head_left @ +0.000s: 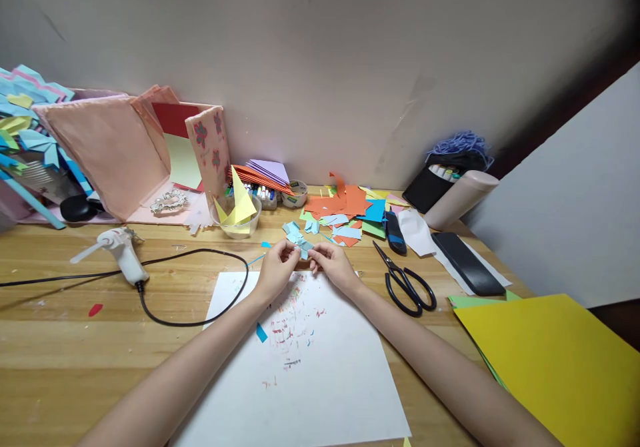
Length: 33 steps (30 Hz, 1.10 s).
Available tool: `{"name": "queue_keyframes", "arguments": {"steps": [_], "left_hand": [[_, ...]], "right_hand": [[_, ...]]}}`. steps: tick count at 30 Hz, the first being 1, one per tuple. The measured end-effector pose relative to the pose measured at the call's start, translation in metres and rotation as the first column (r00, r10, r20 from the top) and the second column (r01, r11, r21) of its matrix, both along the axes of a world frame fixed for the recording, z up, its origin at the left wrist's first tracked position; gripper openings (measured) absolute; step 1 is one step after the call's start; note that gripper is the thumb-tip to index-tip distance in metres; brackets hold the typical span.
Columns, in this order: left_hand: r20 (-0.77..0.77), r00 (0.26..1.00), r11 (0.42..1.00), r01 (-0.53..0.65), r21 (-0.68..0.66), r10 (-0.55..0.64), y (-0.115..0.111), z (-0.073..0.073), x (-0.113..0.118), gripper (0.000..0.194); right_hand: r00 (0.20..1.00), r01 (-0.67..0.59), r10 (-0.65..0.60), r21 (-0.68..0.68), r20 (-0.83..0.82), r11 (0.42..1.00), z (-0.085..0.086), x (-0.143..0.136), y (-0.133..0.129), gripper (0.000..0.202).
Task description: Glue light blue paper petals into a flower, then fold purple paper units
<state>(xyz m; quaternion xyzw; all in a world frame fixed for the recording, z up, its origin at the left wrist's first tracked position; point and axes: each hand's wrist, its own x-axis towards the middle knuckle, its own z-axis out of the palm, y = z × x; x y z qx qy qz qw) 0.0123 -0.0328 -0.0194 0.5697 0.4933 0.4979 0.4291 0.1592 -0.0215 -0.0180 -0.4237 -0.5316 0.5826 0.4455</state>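
Observation:
Both hands meet above the far edge of a white sheet [310, 393] marked with colour smears. My left hand [278, 268] pinches a small folded piece of light blue paper [303, 244] between thumb and fingers. From the other side, my right hand [334, 267] grips the edge of the same piece. More light blue paper sits just behind the fingertips; I cannot tell whether it is joined on. A small blue paper scrap [261, 332] lies on the white sheet. Black-handled scissors [404, 279] rest to the right of my right hand.
On the left lies a white glue gun [120, 253] with a looping black cable [200, 325]. A clear bowl [240, 228] holds yellow paper. Behind are orange paper scraps [345, 201]. A black phone [467, 263] and yellow sheets [555, 360] lie right; a pink box [105, 153] stands back left.

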Motion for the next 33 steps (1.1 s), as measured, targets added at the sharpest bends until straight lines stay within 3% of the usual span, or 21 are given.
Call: {"name": "queue_keyframes", "arguments": {"steps": [6,10,16,18,20,22,24,27,30,33], "left_hand": [[0.036,0.995,0.996,-0.089,0.005,0.089,0.003,0.002,-0.001,0.022],[0.079,0.995,0.998,-0.055,0.021,0.054,0.002,0.004,-0.002,0.02],[0.035,0.998,0.997,0.049,0.052,-0.051,-0.001,0.006,-0.001,0.016],[0.031,0.997,0.996,0.068,0.057,-0.07,-0.002,0.007,-0.001,0.018],[-0.002,1.0,0.996,0.024,0.089,-0.024,-0.002,0.007,-0.002,0.022],[-0.134,0.987,0.984,-0.068,0.166,0.091,-0.003,0.008,-0.003,0.027],[-0.363,0.909,0.958,-0.112,0.262,0.205,-0.004,0.007,-0.005,0.032],[-0.643,0.718,0.938,-0.041,0.343,0.267,-0.005,0.003,-0.005,0.036],[-0.74,0.619,0.936,0.021,0.35,0.263,-0.006,-0.001,-0.003,0.038],[-0.757,0.603,0.934,0.051,0.353,0.253,-0.008,-0.001,-0.002,0.038]], "right_hand": [[0.992,0.123,-0.123,0.012,0.0,0.992,0.002,0.001,-0.001,0.031],[0.966,0.256,-0.255,0.025,-0.038,0.966,0.004,0.005,-0.001,0.027],[0.995,0.069,-0.068,0.006,-0.069,0.998,0.008,0.004,-0.003,0.029],[0.996,0.075,-0.075,0.003,-0.051,0.997,0.007,0.003,-0.003,0.029],[0.987,0.152,-0.151,0.013,-0.045,0.988,0.004,0.004,-0.001,0.029],[0.968,0.249,-0.247,0.035,-0.047,0.968,0.0,0.005,0.002,0.029],[0.955,0.295,-0.293,0.059,-0.039,0.954,-0.004,0.006,0.005,0.029],[0.967,0.247,-0.252,0.106,0.031,0.963,-0.006,0.006,0.006,0.03],[0.962,0.166,-0.202,0.191,0.187,0.967,-0.005,0.004,0.003,0.027],[0.905,0.105,-0.234,0.347,0.356,0.932,-0.002,0.003,-0.002,0.025]]}}
